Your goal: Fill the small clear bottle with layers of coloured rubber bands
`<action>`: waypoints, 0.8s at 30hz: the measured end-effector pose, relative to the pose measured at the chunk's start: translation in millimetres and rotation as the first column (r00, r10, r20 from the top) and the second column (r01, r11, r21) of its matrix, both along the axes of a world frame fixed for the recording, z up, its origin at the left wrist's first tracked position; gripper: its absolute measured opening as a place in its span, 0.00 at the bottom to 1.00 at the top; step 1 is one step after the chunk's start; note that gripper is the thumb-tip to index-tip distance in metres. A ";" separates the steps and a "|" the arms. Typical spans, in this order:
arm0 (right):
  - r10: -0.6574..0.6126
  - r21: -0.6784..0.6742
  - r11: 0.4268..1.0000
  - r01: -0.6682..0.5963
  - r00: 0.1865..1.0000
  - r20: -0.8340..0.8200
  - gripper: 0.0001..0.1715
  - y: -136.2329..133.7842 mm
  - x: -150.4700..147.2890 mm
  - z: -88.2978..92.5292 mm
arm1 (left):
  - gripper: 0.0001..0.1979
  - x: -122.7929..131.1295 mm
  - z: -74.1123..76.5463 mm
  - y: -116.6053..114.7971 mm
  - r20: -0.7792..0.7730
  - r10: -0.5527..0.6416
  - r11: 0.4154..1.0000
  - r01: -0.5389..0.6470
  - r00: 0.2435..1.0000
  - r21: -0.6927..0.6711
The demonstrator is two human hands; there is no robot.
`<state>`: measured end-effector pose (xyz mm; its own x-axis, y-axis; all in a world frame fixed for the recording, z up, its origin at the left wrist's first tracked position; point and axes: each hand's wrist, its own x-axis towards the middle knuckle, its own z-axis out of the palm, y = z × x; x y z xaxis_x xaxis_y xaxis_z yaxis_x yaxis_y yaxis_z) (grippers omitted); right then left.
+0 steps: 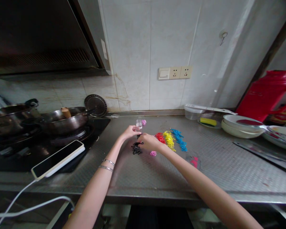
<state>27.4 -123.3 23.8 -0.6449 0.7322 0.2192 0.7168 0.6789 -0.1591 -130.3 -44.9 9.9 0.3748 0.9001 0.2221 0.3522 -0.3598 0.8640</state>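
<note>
My left hand (128,133) is closed around a small clear jar (139,123), held just above the steel counter with its mouth towards the right hand. My right hand (147,142) is beside it, fingertips pinched together just below the jar, with black strands showing at them. Under those fingers lies a loose pile of black rubber bands (136,149). To the right, red rubber bands (160,137), yellow rubber bands (169,140) and blue rubber bands (179,139) lie in separate groups. Pink bands (153,153) sit close to my right wrist, and another pink bunch (144,122) is behind the jar.
On the left, a phone (58,159) with a white cable rests by the stove, where pans (62,122) stand. A clear bag with pink contents (194,161) lies right of my right forearm. Bowls (238,128), a yellow sponge (208,121) and a red thermos (264,95) stand farther right.
</note>
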 end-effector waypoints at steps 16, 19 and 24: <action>0.076 -0.136 0.980 -0.144 0.909 -0.410 0.09 13.2 13.9 9.7 | 0.18 -2.3 -3.6 4.3 0.036 -0.008 1.000 0.008 0.999 -0.008; 0.046 -0.167 0.977 -0.136 0.890 -0.453 0.11 18.6 14.2 25.3 | 0.16 -2.4 -4.4 4.8 0.031 -0.029 0.999 0.030 0.999 -0.013; 0.032 -0.158 0.979 -0.130 0.860 -0.509 0.13 45.5 16.5 61.9 | 0.18 -2.1 -3.2 2.9 -0.015 -0.012 1.000 0.012 1.000 0.016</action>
<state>43.9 -77.8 85.7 -0.5416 0.7405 0.3979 0.4501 0.6552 -0.6067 -132.4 -41.9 6.7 0.3893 0.8918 0.2306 0.3608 -0.3780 0.8526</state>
